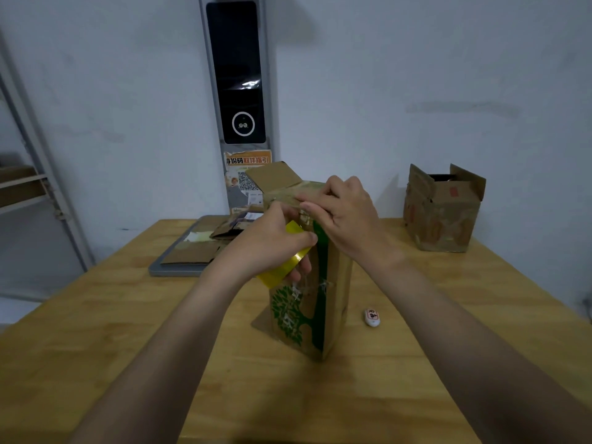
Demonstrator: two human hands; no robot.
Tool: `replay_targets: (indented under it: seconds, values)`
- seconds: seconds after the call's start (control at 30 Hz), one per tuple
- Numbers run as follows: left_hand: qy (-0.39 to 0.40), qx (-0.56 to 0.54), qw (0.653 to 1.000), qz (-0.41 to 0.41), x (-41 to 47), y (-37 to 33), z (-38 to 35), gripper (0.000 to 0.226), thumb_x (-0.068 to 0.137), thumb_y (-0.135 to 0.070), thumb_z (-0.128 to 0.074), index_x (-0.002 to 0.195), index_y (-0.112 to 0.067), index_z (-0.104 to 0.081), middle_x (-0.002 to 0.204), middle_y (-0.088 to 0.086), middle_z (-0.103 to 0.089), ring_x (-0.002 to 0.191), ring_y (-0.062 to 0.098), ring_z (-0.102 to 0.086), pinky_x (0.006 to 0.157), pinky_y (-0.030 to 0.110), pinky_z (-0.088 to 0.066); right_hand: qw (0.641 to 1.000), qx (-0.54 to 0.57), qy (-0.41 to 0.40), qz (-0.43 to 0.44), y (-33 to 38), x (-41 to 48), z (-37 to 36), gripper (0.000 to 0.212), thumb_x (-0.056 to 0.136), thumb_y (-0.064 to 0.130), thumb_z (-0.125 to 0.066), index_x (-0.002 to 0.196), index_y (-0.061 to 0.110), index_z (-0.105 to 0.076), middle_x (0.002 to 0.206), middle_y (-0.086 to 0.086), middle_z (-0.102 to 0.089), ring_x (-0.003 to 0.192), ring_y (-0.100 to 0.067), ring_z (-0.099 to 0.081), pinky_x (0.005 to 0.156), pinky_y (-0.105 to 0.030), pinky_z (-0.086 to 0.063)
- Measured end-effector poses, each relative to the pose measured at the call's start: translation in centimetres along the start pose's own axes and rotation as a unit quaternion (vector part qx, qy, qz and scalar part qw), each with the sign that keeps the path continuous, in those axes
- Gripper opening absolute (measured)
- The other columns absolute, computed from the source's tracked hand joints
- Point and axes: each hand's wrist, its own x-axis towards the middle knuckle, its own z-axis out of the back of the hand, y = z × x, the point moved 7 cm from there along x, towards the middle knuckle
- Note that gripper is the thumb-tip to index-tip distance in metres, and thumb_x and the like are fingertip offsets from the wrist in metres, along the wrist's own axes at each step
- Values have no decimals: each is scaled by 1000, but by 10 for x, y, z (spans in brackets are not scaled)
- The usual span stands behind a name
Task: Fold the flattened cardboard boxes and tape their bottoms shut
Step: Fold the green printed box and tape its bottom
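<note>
A tall cardboard box (307, 315) with a green tree print stands upright mid-table, one top flap (272, 176) still sticking up at the back. My left hand (272, 241) grips a yellow tape roll (282, 267) against the box's upper left side. My right hand (342, 213) rests on the box's top, its fingers pressing a strip of tape (307, 200) onto the folded flaps.
A folded box (443, 209) with open top flaps stands at the table's back right. Flattened cardboard (198, 248) lies on a grey tray (166, 270) at back left. A small white object (372, 317) lies right of the tall box. A kiosk (237, 91) stands behind.
</note>
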Motion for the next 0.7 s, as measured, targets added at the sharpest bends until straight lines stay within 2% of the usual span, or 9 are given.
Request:
replay_targets:
  seconds: [0.07,0.17,0.37,0.47,0.6,0.7]
  values:
    - [2,-15,1000,-4,-1,0,0,34,98,-34,-65,118,-30,-38,76,3,-79,62,25,-76,49,29,-57,999,-31,-19,38,3,-9,-2,42,103,52,-40,132,37,-67,103,-2,-59,95,-27,-48,81,-45,-45]
    - [5,-27,1000,-11,-1,-1,0,30,99,-31,-66,115,-28,-40,76,6,-78,59,26,-75,47,29,-56,997,-25,-38,60,2,-16,-3,35,103,47,-47,127,38,-70,109,-2,-60,98,-28,-48,83,-46,-44]
    - [45,-33,998,8,-3,1,-3,35,103,-32,-59,128,-20,-39,76,12,-78,66,28,-77,54,32,-60,992,29,-105,61,7,-14,-1,23,96,38,-66,111,29,-80,96,-1,-65,87,-31,-49,72,-46,-46]
    - [59,-20,998,32,-1,1,0,36,104,-33,-58,129,-19,-38,76,13,-78,67,26,-78,50,27,-57,991,30,-111,65,7,-14,-1,22,96,37,-68,111,28,-80,95,-1,-65,87,-31,-49,69,-45,-47]
    - [75,47,992,91,1,12,2,34,106,-33,-53,126,-5,-48,75,17,-77,67,29,-78,50,29,-57,989,10,-123,76,6,-16,-3,21,97,33,-68,113,27,-79,95,0,-65,88,-30,-50,69,-43,-49]
    - [77,45,989,115,2,17,3,29,108,-30,-49,127,-9,-47,77,18,-77,64,27,-77,49,29,-57,987,-24,-140,78,9,-18,-7,22,97,32,-68,114,22,-79,95,-1,-67,89,-29,-51,68,-41,-49]
